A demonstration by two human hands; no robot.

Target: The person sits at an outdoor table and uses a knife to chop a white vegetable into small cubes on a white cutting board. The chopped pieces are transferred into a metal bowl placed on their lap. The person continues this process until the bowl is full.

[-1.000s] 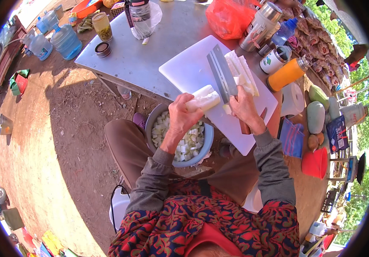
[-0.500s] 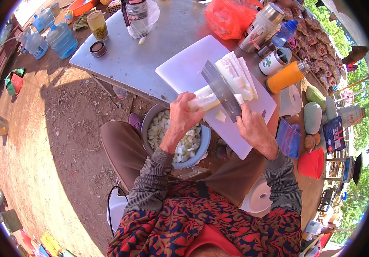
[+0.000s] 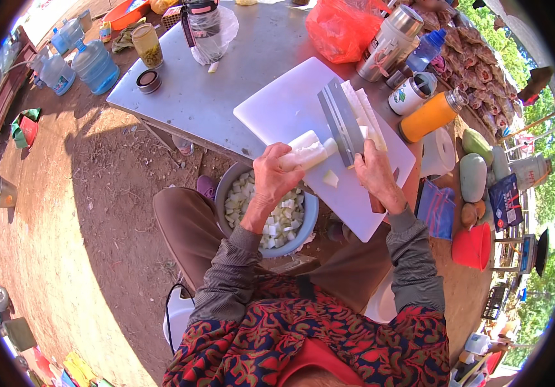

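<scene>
My left hand (image 3: 273,175) grips a thick white strip of winter melon (image 3: 304,151) over the near edge of the white chopping board (image 3: 267,106). My right hand (image 3: 376,173) is closed round the handle of a cleaver (image 3: 339,119), its broad blade slanting across the board. Against the blade, at the strip's end, is a small white piece (image 3: 331,146). More melon strips (image 3: 369,115) lie right of the blade, partly covered by it. One loose chunk (image 3: 331,178) rests on the board near my left hand. Below is a basin (image 3: 311,216) of white melon cubes (image 3: 282,222).
The board lies on a metal table (image 3: 187,116). Beyond its right side stand an orange bottle (image 3: 429,117), a white cup (image 3: 407,97) and a steel flask (image 3: 390,45). A red plastic bag (image 3: 342,29) and a jar (image 3: 148,46) are farther back. Whole gourds (image 3: 472,175) lie at right.
The cleaver has shifted right, off the strip in my left hand. A small piece now shows apart at the strip's end. My left hand has barely moved.
</scene>
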